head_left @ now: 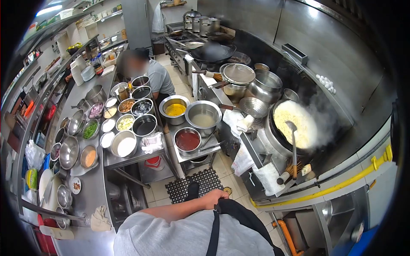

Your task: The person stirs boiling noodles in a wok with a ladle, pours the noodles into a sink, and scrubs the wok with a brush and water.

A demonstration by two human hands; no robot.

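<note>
My left hand is in front of my body at the bottom centre, fingers curled in beside the black cloth of my clothing. What it grips, if anything, is hidden. My right hand is out of view. On the right, a steaming wok holds pale noodles, and a long-handled ladle rests in them. A perforated skimmer lies left of the wok. Pots of red sauce, cloudy liquid and yellow liquid stand ahead of my hand.
Another person in a grey shirt is behind the pots. Bowls of ingredients, including chopped greens, line the steel counter on the left. A black mat lies on the floor. A yellow pipe runs along the stove front.
</note>
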